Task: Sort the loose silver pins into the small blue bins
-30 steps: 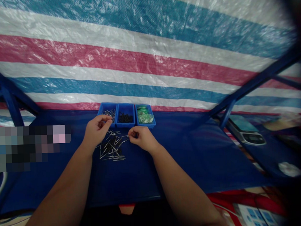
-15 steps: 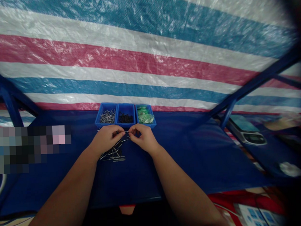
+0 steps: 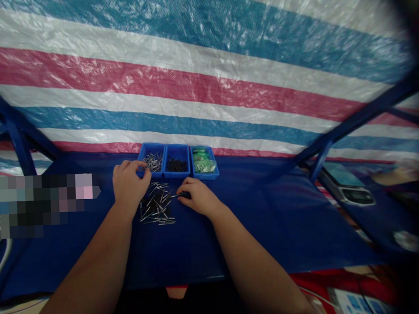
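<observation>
My left hand (image 3: 130, 181) reaches to the front edge of the left blue bin (image 3: 155, 146), which holds thin metal pins; its thumb and fingertips are apart at the pins. My right hand (image 3: 198, 195) pinches a thin metal pin with a dark end (image 3: 178, 195), over the right side of a loose pile of pins and black pieces (image 3: 156, 205) on the blue table. Small black parts (image 3: 176, 165) lie in the middle bin. Green and clear plastic bags (image 3: 203, 162) fill the right bin.
Blue metal frame bars (image 3: 310, 146) slope at both sides of the blue table (image 3: 266, 219). A scale (image 3: 357, 195) stands at the far right. Behind the bins hangs a striped plastic sheet (image 3: 193, 84). A blurred-out area covers the left.
My hands have come apart. The left has moved left and up to the pin bin and opened. My right hand has shifted slightly down and keeps hold of a pin.
</observation>
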`<state>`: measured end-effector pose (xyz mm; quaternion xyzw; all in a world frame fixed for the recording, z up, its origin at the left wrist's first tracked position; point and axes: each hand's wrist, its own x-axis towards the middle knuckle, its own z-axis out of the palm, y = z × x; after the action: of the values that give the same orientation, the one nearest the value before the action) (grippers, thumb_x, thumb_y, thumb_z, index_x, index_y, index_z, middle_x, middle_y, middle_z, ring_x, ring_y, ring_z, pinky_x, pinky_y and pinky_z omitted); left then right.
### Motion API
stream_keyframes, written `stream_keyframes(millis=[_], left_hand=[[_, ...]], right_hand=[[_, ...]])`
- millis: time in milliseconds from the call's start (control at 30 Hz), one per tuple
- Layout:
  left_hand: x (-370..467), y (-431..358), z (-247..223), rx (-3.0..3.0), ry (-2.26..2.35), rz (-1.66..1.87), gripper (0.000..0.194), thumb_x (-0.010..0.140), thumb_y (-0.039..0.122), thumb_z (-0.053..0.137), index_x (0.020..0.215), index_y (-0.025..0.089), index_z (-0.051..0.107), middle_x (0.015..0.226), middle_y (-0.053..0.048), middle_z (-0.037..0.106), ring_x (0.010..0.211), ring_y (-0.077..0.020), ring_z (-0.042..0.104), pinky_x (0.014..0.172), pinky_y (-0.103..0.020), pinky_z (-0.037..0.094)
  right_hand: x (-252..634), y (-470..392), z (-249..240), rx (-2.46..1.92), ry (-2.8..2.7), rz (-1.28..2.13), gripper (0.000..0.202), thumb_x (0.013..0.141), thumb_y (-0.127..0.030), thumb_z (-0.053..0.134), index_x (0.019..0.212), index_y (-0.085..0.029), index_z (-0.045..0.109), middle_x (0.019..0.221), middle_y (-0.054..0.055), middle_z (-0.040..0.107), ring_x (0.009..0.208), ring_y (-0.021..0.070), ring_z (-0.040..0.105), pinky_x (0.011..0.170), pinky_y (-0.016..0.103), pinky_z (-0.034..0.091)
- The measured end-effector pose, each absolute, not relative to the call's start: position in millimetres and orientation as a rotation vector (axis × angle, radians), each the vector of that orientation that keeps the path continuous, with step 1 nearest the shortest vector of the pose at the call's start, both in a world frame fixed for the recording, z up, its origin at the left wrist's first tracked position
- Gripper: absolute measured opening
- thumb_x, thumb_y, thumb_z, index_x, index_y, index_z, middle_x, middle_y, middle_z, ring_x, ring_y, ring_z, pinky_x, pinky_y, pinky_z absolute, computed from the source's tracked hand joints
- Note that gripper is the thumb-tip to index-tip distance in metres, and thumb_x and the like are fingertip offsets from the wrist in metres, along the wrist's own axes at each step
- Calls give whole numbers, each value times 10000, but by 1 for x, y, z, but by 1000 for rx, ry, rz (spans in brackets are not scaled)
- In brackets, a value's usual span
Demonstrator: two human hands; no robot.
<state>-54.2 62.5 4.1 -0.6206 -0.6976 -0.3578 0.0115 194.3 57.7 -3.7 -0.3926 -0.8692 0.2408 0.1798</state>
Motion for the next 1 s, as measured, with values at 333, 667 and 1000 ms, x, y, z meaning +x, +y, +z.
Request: stream_keyframes(millis=[333, 667, 1000], left_hand=[[-68, 60, 2, -2273, -2110, -926, 241, 795, 361, 686, 1006, 257, 741, 1039, -60, 680, 889, -252, 638, 822, -383, 502], [-63, 62, 11, -2146, -1976, -1236, 248, 899, 244, 537, 1055, 227, 729, 1008, -55, 682, 741, -192, 595, 792, -352, 499], [-60, 61, 12, -2137, -1920, -1301, 250, 919, 237, 515, 1066, 213, 716, 1016, -59, 673, 734, -178, 584, 792, -341, 501]], right_hand=[[186, 56, -6, -1151, -2502, 538, 55, 909, -152, 659, 915, -171, 710, 978, 56, 632, 940, 174, 586, 897, 311, 448], [187, 55, -3, -1144, -2522, 542, 53, 910, -143, 649, 914, -167, 696, 978, 60, 628, 930, 178, 583, 887, 310, 447], [188, 55, -3, -1148, -2517, 552, 53, 899, -128, 653, 900, -166, 691, 961, 60, 642, 919, 173, 592, 877, 304, 445]])
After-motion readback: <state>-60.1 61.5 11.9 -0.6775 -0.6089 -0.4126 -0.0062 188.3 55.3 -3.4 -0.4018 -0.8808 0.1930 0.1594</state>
